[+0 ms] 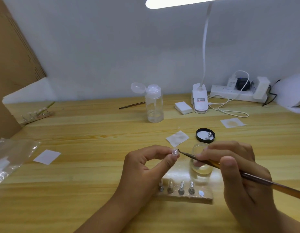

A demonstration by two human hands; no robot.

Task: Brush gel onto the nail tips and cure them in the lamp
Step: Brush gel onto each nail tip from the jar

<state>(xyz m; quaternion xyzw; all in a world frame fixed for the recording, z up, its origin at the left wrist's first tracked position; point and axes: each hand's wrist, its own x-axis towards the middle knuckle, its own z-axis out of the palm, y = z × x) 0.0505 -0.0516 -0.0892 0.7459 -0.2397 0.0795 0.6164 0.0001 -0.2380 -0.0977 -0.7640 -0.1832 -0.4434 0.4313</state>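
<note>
The white curing lamp [292, 93] is cut off by the right edge, so its opening cannot be seen, and the head of the desk lamp [200, 100] runs out of the top of the view. The right hand [238, 174] hides part of the clear gel jar [200, 163], and the handle of the brush [263, 182] leaves the view at the right. How much gel sits on the bristles is too small to tell. The nail tip [174, 152] is clear, glossy and rounded, pinched between thumb and forefinger of the left hand [146, 167], above the worktop [95, 132] and just beyond the holder block [184, 195]; the brush tip touches its right edge. The right fingers grip the brush like a pen. The block carries 4 small stands and 1 bare round disc. The worktop is pale wood against a plain white wall, with a pump bottle [154, 105], a black lid [200, 132] and a power strip [230, 95] further back.
</note>
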